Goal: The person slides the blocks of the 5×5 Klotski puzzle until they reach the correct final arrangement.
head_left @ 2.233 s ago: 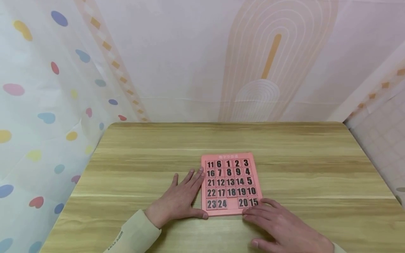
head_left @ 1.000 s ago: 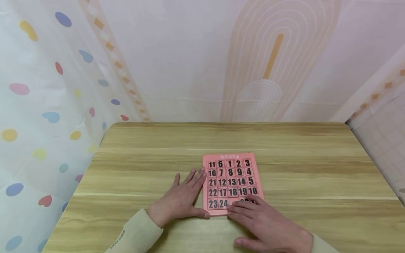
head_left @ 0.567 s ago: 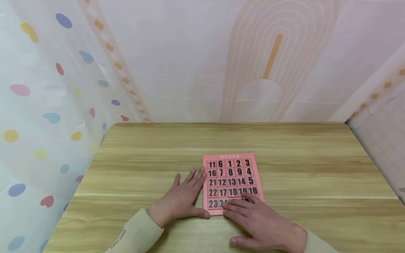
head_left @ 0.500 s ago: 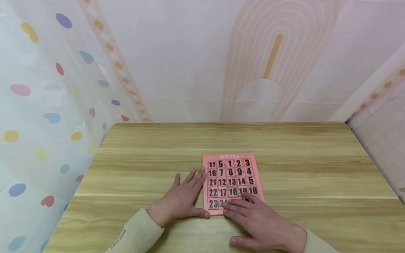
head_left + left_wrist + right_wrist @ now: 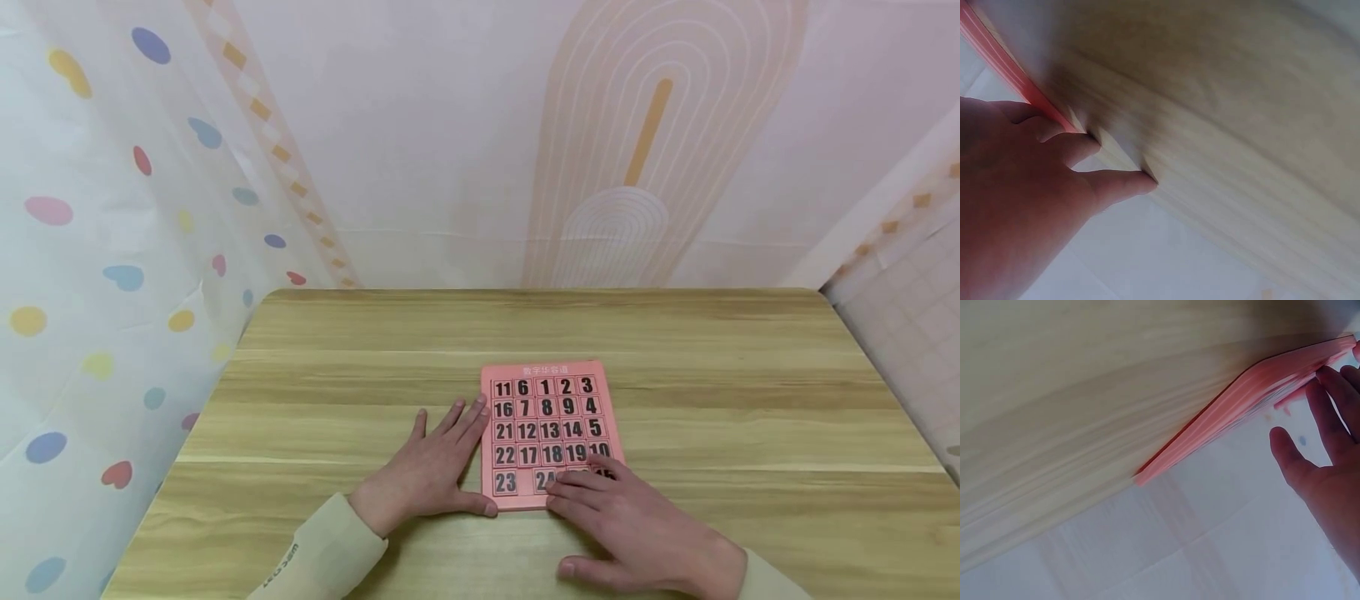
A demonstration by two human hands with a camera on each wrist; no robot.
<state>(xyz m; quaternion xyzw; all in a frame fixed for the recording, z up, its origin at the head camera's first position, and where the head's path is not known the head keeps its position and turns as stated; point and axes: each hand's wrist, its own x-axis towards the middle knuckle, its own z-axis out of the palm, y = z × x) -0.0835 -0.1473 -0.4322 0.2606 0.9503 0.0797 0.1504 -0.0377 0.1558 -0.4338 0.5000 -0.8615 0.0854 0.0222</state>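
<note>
A pink sliding number puzzle (image 5: pixel 501 371) lies flat on the table, its numbered tiles face up. Along its left edge my left hand (image 5: pixel 423 487) rests with fingers spread and straight, thumb at the near left corner. The left wrist view shows the same hand (image 5: pixel 1029 194) beside the pink edge. Over the near row, the fingertips of my right hand (image 5: pixel 637 525) touch the area of the 24 tile (image 5: pixel 542 481), thumb apart. That hand partly hides the tiles to its right. A gap stands between the 23 tile (image 5: pixel 506 482) and the 24 tile.
The puzzle sits on a wood-grain table (image 5: pixel 360 367). A patterned cloth (image 5: pixel 420 150) hangs behind the far edge, and a dotted one (image 5: pixel 67 275) hangs at the left. The right wrist view shows the puzzle's side edge (image 5: pixel 1229 406).
My right hand moved left over the near row, then slid back right a little. The 24 tile shifted right, so the gap is now left of it. My left hand stayed in place.
</note>
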